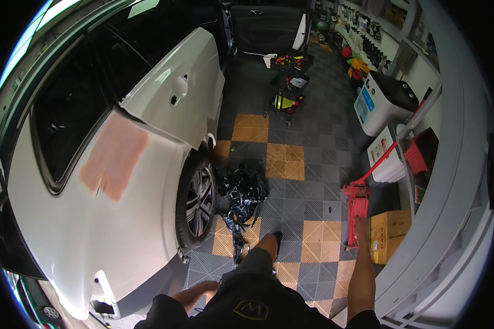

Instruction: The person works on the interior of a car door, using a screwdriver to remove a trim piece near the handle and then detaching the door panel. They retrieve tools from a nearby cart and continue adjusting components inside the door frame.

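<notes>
My left hand [207, 288] is low beside my thigh, near the rear corner of a white car [158, 230]; its fingers are too indistinct to read. My right hand [361, 223] reaches out to the right, over or against a red floor jack [357, 200]. Whether it touches the jack, and how its fingers lie, I cannot tell. A pinkish filler patch [115, 156] covers part of the car's rear side panel. The rear wheel [197, 200] stands beside a crumpled heap of shiny black sheeting [241, 192].
Ahead, a tool cart [288, 82] holds tools near the open front door [269, 27]. On the right are a cardboard box [391, 236], white bins [387, 101] and shelves with bottles [368, 46]. Grey and tan tiles [321, 238] cover the floor.
</notes>
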`<state>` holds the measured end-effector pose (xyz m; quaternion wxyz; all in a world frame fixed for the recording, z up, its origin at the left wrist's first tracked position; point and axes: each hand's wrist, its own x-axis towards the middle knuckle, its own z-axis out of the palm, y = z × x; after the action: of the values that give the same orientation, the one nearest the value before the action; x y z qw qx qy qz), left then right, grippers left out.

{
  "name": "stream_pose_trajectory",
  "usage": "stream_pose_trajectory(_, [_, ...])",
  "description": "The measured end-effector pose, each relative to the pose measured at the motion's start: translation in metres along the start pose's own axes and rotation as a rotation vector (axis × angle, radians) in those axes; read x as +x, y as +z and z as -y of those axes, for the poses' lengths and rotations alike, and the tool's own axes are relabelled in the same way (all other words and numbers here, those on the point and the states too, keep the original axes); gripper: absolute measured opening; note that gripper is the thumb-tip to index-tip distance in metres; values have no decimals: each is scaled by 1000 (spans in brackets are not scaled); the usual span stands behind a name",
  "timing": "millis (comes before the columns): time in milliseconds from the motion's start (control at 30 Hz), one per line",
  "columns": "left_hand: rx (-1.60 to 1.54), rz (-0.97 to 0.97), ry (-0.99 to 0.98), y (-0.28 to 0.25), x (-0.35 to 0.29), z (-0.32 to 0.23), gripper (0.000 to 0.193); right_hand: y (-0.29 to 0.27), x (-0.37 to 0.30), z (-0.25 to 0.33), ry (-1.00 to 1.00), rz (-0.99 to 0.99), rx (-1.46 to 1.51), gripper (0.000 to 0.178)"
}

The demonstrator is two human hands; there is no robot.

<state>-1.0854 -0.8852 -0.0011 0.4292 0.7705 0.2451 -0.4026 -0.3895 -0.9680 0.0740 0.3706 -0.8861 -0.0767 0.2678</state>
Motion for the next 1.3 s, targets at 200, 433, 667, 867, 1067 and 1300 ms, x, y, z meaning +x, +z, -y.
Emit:
stream_pose_trajectory(200, [-469,-307,27,-144,87,-60,39,95,177,187,-709,4,114,20])
stream_pose_trajectory(433, [-461,-722,-357,-460,116,-24,47,165,293,47,-424,707,-1175,12])
stream_pose_trajectory(667, [-616,-1143,-371,-749,188,26,36,186,406,54,-141,-74,-985,24])
stream_pose_trajectory(867, [-533,-560,-479,-893,274,69,37,317,592,337,-349,622,-566,17])
stream_pose_trajectory(1067, [-1296,-710,-259,-1052,262,47,34,426,645,753,-185,742,128,27])
stream_pose_trajectory(1300, [-1160,-1014,17,-1344,276,106,26,607,692,1086,-404,1045,581,20])
